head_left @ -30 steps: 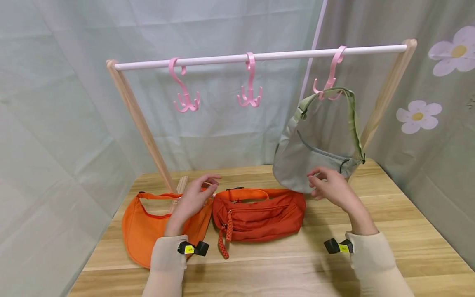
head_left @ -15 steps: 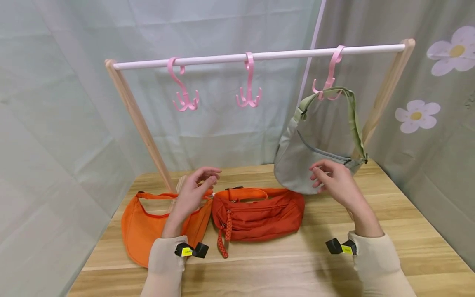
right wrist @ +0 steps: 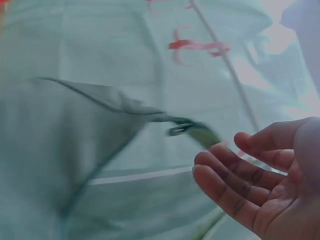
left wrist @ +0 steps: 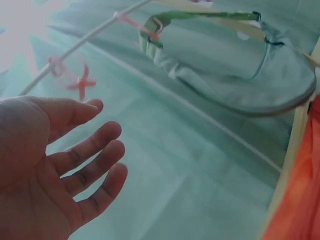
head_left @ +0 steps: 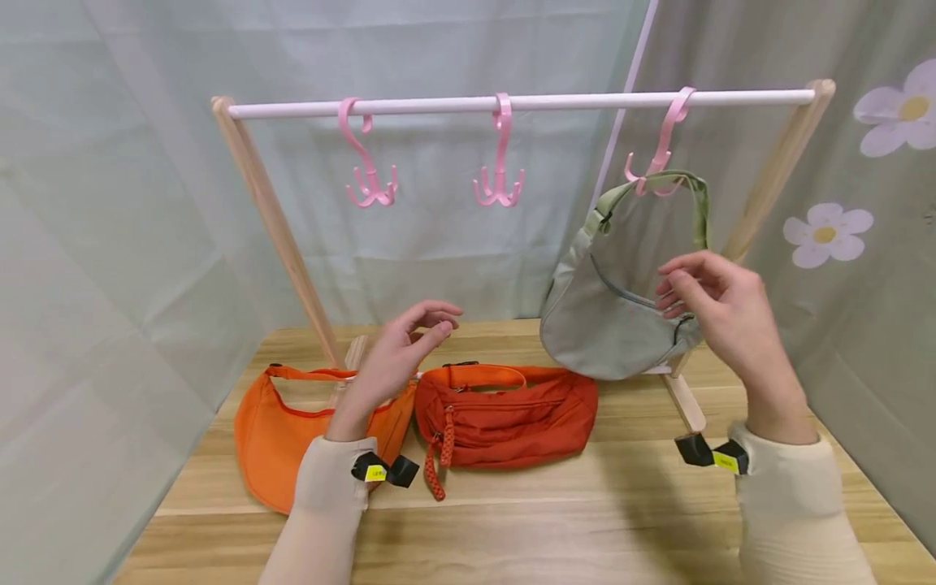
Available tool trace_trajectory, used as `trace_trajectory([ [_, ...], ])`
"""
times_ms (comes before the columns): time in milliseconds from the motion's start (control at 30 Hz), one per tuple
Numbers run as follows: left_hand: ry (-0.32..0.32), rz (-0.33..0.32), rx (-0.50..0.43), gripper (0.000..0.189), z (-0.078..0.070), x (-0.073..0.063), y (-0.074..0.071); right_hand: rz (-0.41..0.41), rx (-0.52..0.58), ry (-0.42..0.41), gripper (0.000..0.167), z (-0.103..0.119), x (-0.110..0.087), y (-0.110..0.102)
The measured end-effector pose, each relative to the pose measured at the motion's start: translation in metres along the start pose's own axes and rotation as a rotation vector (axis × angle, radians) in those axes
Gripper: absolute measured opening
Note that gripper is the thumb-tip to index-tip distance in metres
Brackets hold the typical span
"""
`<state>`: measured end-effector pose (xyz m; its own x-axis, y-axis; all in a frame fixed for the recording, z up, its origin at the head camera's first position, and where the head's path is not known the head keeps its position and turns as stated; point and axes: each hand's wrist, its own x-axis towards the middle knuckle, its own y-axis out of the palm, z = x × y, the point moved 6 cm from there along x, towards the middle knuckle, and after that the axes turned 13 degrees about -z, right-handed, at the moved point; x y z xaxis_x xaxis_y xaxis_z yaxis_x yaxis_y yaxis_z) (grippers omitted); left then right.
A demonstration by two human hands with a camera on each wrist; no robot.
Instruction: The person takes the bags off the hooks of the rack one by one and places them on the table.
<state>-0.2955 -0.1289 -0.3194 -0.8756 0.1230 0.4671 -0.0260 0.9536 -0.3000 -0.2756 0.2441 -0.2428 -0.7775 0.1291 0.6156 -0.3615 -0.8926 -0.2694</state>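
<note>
A grey-green shoulder bag (head_left: 614,325) hangs by its green strap (head_left: 614,199) from the right pink hook (head_left: 661,146). In front of its right side is my right hand (head_left: 720,305), fingers loosely bent and holding nothing; the right wrist view shows the palm beside the strap (right wrist: 202,135). My left hand (head_left: 402,349) hovers over the gap between two bags, relaxed and bare in the left wrist view too. Below it to the left lies an orange shoulder bag (head_left: 281,443), partly hidden by my forearm. A red waist bag (head_left: 512,422) with an orange strap lies to the right.
A white rod (head_left: 439,106) on wooden posts (head_left: 274,223) spans the back of the wooden table (head_left: 512,536). Its left hook (head_left: 369,183) and middle hook (head_left: 500,171) carry nothing. Pale curtains (head_left: 168,203) surround the table, with printed flowers at the right.
My right hand has risen and moved right, across the front of the grey-green bag. The left hand has lifted slightly and shifted right. The bags stay in place; the head view has shifted a little.
</note>
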Motion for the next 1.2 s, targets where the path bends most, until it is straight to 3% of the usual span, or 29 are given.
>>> trace_trajectory([
  [167,0.06,0.026,-0.001,0.026,-0.025,0.013,0.007,-0.035,-0.053,-0.067,0.013,0.035,0.031,-0.025],
  [367,0.156,0.054,0.01,0.03,-0.051,0.027,0.017,-0.241,-0.337,-0.236,0.026,0.068,0.064,-0.046],
  [467,0.198,0.072,0.015,0.034,-0.062,0.037,0.026,-0.292,-0.413,-0.329,0.031,0.081,0.082,-0.045],
  [567,0.236,0.09,0.036,0.039,-0.07,0.048,0.037,-0.259,-0.441,-0.392,0.036,0.089,0.099,-0.038],
  [733,0.282,0.141,0.138,0.05,-0.078,0.061,0.059,-0.144,-0.499,-0.416,0.041,0.094,0.121,-0.023],
  [967,0.259,0.14,0.159,0.065,-0.081,0.072,0.081,-0.016,-0.564,-0.371,0.048,0.09,0.136,-0.006],
  [1200,0.251,0.142,0.185,0.074,-0.088,0.088,0.103,0.057,-0.633,-0.406,0.052,0.088,0.146,0.006],
])
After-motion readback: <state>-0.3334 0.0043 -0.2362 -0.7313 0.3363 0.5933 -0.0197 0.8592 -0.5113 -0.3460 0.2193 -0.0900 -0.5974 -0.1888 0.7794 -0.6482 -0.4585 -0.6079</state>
